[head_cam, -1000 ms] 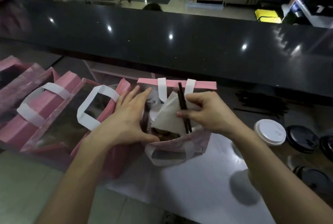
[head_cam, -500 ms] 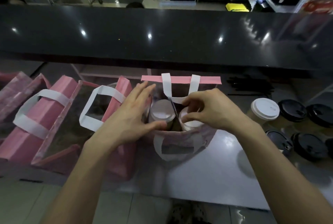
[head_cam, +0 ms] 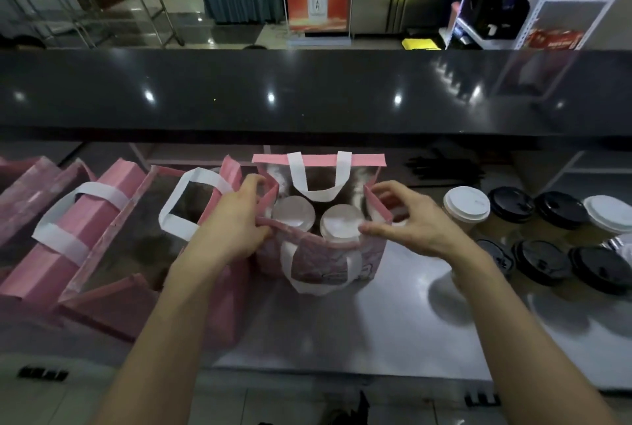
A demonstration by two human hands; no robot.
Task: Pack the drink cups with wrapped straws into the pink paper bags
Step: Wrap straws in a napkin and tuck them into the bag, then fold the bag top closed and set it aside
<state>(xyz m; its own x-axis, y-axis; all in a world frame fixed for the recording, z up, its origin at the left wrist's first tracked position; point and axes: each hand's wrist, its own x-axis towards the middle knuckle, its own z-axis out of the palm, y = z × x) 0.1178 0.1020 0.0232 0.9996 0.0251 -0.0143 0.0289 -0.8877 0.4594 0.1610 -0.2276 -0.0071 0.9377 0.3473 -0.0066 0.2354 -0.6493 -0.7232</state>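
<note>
1. Left of the open pink paper bag with white strap handles (head_cam: 321, 253), I see several more pink paper bags (head_cam: 85, 229) lying on the steel bench (head_cam: 393, 332).
2. My left hand (head_cam: 232, 229) is clamped on the open bag's left rim, thumb and fingers pinching the paper.
3. Inside that bag stand two clear drink cups with sealed tops (head_cam: 316, 219), side by side; I can't make out a straw from here.
4. My right hand (head_cam: 410, 219) is half open, fingertips touching the bag's right rim.
5. Right of the bag, lidded cups, white and black (head_cam: 533, 219), wait.
6. I judge this bag filled; next I'd draw the handles together and shift it aside.
</note>
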